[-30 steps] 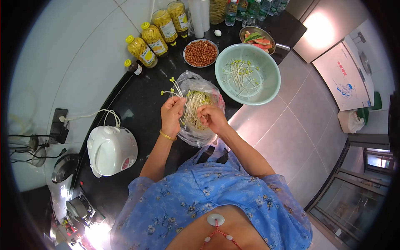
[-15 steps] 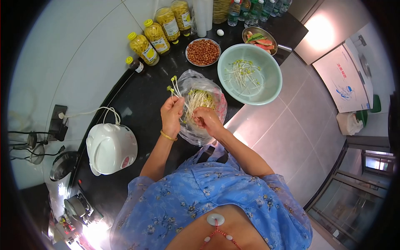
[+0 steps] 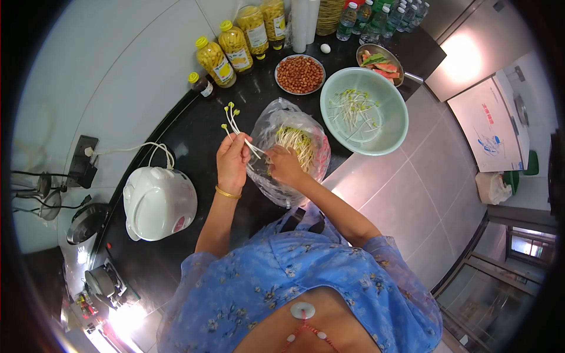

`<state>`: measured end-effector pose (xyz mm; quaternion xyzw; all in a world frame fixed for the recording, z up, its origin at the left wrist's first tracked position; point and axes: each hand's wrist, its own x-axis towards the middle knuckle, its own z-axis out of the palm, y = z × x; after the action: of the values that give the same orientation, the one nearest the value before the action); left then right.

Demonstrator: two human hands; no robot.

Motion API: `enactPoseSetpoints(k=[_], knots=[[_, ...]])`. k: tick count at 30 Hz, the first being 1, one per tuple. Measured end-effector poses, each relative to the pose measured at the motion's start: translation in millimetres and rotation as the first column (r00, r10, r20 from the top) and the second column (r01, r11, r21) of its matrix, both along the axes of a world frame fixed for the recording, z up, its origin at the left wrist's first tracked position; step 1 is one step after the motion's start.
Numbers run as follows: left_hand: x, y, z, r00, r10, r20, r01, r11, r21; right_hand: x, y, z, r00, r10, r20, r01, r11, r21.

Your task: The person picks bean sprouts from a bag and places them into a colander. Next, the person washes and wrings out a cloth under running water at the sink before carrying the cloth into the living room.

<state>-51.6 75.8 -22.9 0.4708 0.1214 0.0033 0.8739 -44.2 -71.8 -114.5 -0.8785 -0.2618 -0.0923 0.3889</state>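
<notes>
My left hand (image 3: 233, 165), with a gold bangle at its wrist, is closed on a few bean sprouts (image 3: 235, 120). Their yellow-green heads point up and away, while the white stems slant down toward my other hand. Over the near-left part of a clear plastic bag (image 3: 272, 115), my right hand (image 3: 286, 167) has its fingers drawn together close to the stem ends. Whatever those fingertips hold is too small to make out. A heap of bean sprouts (image 3: 297, 144) fills the open bag. Loose sprouts (image 3: 353, 112) lie inside a pale green basin (image 3: 395, 126) to the right.
Behind the bag sits a plate of peanuts (image 3: 300, 75), with an egg (image 3: 325, 48) nearby. Yellow-capped jars (image 3: 216, 63) line the wall; water bottles (image 3: 376, 23) stand farther right. A metal bowl (image 3: 381, 62) holds melon rinds. A white rice cooker (image 3: 160, 203) occupies the left counter.
My left hand has drawn left with the sprouts, tilting their stems across toward my right hand. My right hand has come up from the heap to the stem ends. The view has shifted slightly.
</notes>
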Motion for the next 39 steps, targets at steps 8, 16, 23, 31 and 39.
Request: enactPoseSetpoints(k=[8,16,23,31,39], knots=[[58.4,-53.8,-3.3,0.953,-0.285,-0.101,0.297,0.944,0.142,2.6,-35.6,20.5,0.826,-0.034,-0.563,0.095,0.992,0.078],[151.5,-200.3,-37.9,0.848,-0.513,-0.131,0.472,0.621,0.627,-8.2,-57.7,-6.1,0.895,-0.06,-0.441,0.18,0.955,0.235],[120.9,-124.4,-8.6,0.863,-0.503,0.053,0.377,0.709,0.596,-9.3,-75.6,3.0,0.834,-0.022,-0.552,0.225,0.925,0.304],[51.3,-35.9,-76.8,0.892,-0.372,-0.255,0.377,0.306,0.874,-8.0,-77.3,-7.5,0.773,0.015,-0.634,0.325,0.849,0.416],[52.3,-54.2,-81.0,0.927,-0.213,-0.31,0.304,-0.06,0.951,-13.6,-82.5,1.6,0.719,0.038,-0.694,0.306,0.879,0.366]])
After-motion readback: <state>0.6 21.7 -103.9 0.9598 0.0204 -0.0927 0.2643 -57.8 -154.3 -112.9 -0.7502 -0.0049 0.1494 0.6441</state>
